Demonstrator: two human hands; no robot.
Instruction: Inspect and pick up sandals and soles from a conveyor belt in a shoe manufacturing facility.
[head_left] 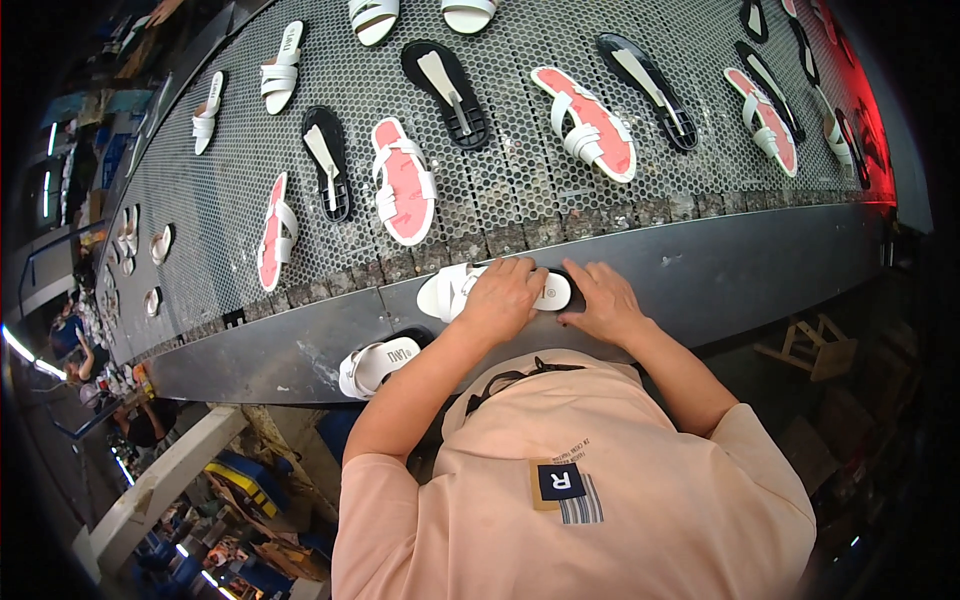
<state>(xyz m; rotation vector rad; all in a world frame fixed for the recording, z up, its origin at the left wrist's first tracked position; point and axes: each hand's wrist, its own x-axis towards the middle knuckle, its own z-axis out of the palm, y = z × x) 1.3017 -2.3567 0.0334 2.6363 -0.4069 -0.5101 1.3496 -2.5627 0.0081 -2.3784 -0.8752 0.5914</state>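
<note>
A white slide sandal (438, 298) with crossed straps lies lengthwise on the grey metal ledge in front of me. My left hand (506, 300) closes over its middle, fingers pressed down on the footbed. At the heel end, my right hand (606, 306) grips around the edge, its thumb and forefinger on either side of the heel. A black rim, seemingly an outsole, shows at that heel; the palms hide how the layers meet. To the left of my left forearm, another white sandal (378, 364) rests on the ledge, with a black sole (418, 337) partly showing behind it.
Beyond the ledge (700, 262), a perforated conveyor belt (500, 190) carries white sandals with pink footbeds (404, 182), black outsoles (445, 92) and white sandals (283, 68). A wooden stool (815, 348) stands at right. Other people (90, 365) are far left, near a pale beam (165, 480).
</note>
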